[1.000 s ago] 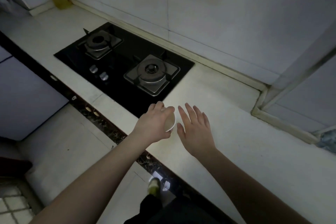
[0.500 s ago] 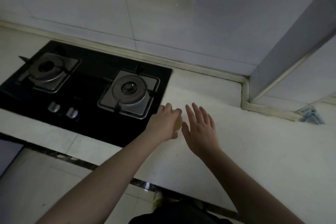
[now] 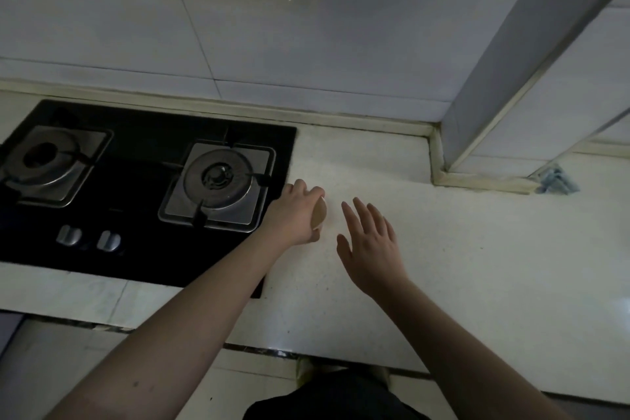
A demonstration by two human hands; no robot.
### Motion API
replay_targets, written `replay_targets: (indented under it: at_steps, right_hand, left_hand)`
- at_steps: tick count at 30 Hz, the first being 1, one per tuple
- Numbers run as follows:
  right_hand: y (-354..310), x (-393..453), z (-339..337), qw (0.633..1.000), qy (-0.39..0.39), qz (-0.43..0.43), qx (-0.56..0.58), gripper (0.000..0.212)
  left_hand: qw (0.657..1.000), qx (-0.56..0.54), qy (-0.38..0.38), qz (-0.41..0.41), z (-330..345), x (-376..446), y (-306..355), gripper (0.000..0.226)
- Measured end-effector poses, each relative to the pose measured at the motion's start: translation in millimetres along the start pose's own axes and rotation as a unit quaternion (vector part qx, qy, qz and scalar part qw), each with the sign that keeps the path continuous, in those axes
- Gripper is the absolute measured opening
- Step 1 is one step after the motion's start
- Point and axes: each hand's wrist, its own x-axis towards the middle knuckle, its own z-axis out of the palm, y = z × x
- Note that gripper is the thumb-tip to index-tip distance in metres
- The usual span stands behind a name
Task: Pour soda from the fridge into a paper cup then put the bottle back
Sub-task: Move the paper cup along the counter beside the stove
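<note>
Occupying the left of the frame: a black gas hob set into the pale surface, with one burner at the far left edge, a second burner toward the middle, and two metal knobs along its lower edge.

Centre of the frame, just right of the hob's corner: left hand, fingers curled round a paper cup. Only a sliver of the cup's brownish side and pale rim shows past the fingers; whether its base touches the surface cannot be told.

Just right of the cup, apart from it: right hand, fingers straight and spread, palm down above the surface, holding nothing.

Upper frame: white tiled wall.

Upper right: a tiled column meeting the surface, with a small grey crumpled scrap at its foot.

Bottom centre: dark clothing and floor tiles.
</note>
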Motion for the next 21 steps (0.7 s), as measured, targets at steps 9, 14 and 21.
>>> replay_targets:
  at_steps: [9, 14, 21]
  right_hand:
    - [8, -15, 3, 1.0, 0.011, 0.011, -0.009, 0.061]
    - [13, -28, 0, 0.999, 0.028, 0.03, -0.014, 0.06]
    - [45, -63, -8, 0.994, 0.067, 0.092, 0.002, 0.058]
  left_hand:
    - [1.0, 0.021, -0.012, 0.017, 0, -4, 6, 0.089]
    - [0.995, 0.075, 0.059, 0.02, -11, -22, 23, 0.079]
    - [0.987, 0.05, 0.106, 0.114, -18, -52, 71, 0.065]
